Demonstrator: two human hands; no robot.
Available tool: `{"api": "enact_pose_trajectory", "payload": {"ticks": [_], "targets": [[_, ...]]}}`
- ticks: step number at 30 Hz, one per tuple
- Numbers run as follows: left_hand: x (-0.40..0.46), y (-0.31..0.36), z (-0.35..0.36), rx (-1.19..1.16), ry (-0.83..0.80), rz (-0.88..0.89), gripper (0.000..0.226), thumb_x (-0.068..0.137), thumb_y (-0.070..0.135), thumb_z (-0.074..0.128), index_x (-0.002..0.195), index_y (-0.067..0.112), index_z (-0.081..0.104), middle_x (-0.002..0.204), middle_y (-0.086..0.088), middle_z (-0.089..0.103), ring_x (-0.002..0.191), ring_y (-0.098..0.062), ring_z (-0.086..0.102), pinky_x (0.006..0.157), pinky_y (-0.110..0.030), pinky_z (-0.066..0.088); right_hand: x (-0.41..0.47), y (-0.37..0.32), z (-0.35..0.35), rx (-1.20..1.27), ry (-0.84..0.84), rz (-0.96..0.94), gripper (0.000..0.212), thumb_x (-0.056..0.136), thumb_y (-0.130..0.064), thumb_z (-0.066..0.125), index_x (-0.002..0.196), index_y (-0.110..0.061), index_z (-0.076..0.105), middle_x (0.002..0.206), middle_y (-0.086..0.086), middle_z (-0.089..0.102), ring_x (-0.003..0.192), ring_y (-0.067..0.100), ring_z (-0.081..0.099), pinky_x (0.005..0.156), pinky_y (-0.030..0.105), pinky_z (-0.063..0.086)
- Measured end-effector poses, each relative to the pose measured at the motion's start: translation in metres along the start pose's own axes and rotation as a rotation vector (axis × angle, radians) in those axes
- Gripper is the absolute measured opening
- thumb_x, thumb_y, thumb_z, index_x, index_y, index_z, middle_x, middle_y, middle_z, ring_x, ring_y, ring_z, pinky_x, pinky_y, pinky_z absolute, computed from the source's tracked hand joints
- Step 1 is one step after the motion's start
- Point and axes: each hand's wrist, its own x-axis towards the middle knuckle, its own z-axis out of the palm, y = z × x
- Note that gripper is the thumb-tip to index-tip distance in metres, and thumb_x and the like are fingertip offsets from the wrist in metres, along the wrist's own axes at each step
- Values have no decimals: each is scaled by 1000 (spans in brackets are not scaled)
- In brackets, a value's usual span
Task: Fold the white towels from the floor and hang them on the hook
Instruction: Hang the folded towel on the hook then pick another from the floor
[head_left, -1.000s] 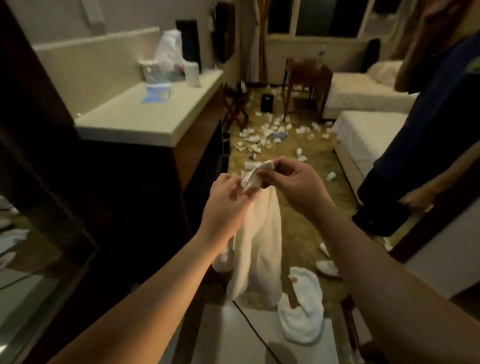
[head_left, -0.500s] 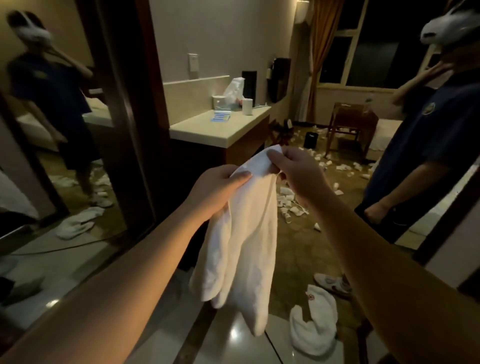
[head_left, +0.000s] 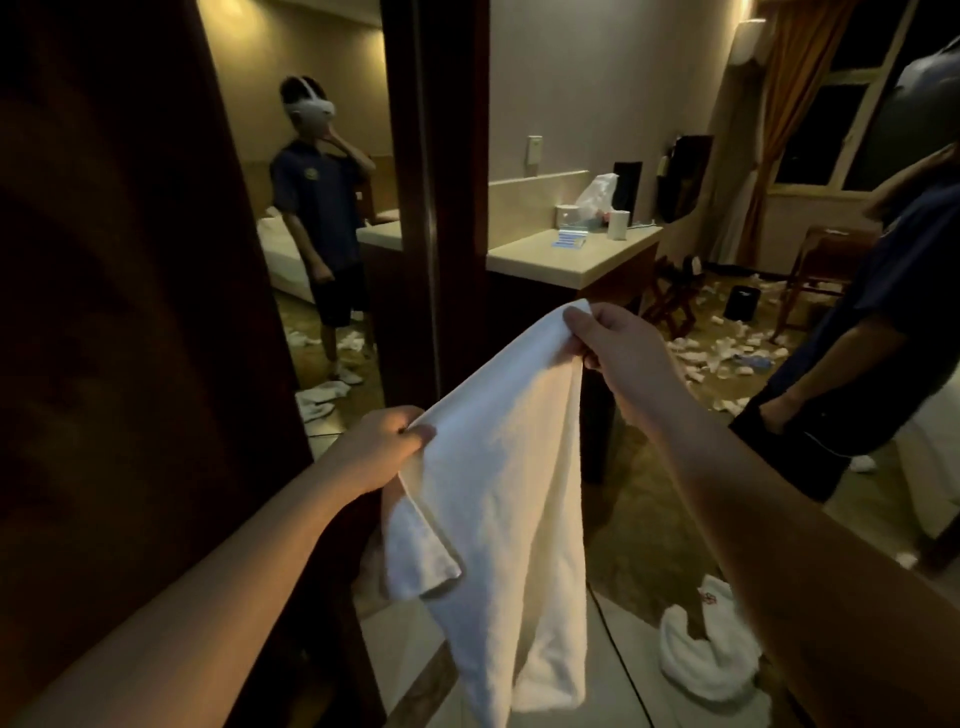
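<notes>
A white towel (head_left: 504, 467) hangs stretched between my two hands in front of me. My left hand (head_left: 382, 449) pinches its lower-left top corner, low and close to a dark wooden door frame. Higher and further out, my right hand (head_left: 618, 348) grips the other top corner. The towel's body droops down towards the tiled floor, with one loose fold at its left. A second white towel (head_left: 701, 649) lies crumpled on the floor at the lower right. No hook is visible.
A dark wooden panel (head_left: 130, 312) fills the left, with a mirror (head_left: 311, 234) beside it. A pale counter (head_left: 571, 254) holds cups and a bag. A person (head_left: 857, 338) in dark clothes stands close at the right. White litter (head_left: 727, 353) covers the far floor.
My hands have drawn apart, the left dropping down-left and the right staying high, so the towel's top edge is spread out. My view has swung left towards the mirror and door frame.
</notes>
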Motion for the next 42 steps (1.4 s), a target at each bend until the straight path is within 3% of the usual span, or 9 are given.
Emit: {"api": "enact_pose_trajectory", "payload": {"ticks": [6,15,21,23,26,29,33,36,42], "targets": [[-130,-76,-61,-1,50,-105,7,101,36,55,98,38,61,93,10,68,83,-5,64,65,-25,44,-101,-41,68,-61,-59,-32,13,78,-66,56,76,-59,67,86,-26,70,81,-2,66,79,32,49],[-321,-158,-173,308,113,-210,23,105,31,49,83,24,53,77,-2,57,66,-16,54,52,-29,33,-238,-89,148,-81,28,-33,22,96,-49,58,109,-35,69,91,-20,66,86,-2,61,66,22,42],[-403,-178,-244,340,267,-315,12,102,32,53,102,23,60,86,1,59,76,-14,57,56,-30,37,-281,-129,179,-98,52,-83,21,97,-46,59,82,-34,66,81,-13,64,73,-2,62,65,29,47],[-428,-184,-264,302,303,-344,6,99,33,57,102,28,60,86,10,56,77,-7,52,57,-28,35,-290,-136,191,-93,17,-69,25,99,-48,56,102,-28,71,92,-7,69,86,8,66,69,30,49],[-469,-200,-285,-46,408,-393,5,89,28,72,93,26,70,92,4,66,83,-13,59,69,-32,43,-303,-142,208,-57,-35,-46,29,101,-48,51,109,-26,68,92,-7,70,86,11,67,64,26,45],[-505,-210,-290,-703,548,-367,41,68,21,81,106,7,72,105,-18,70,87,-28,67,79,-39,51,-319,-148,222,-61,-71,-39,26,101,-51,47,102,-33,66,90,-5,70,80,6,67,61,25,45],[-530,-212,-283,-1116,581,-291,34,84,23,66,113,3,65,110,-16,66,93,-24,70,85,-38,59,-342,-150,239,48,-135,24,30,100,-52,51,92,-29,68,92,1,72,81,15,69,69,34,54],[-545,-206,-277,-1292,608,-238,23,91,23,61,104,7,70,107,-13,73,98,-27,73,78,-41,61,-353,-151,249,472,-269,352,34,100,-42,60,115,-12,69,112,14,74,100,29,73,90,48,58],[-572,-176,-255,-1248,610,-266,35,97,27,59,77,10,82,97,-15,76,89,-29,76,63,-40,60,-390,-132,260,820,-483,778,43,103,-36,54,128,-3,62,118,19,73,101,33,74,80,49,54]]}}
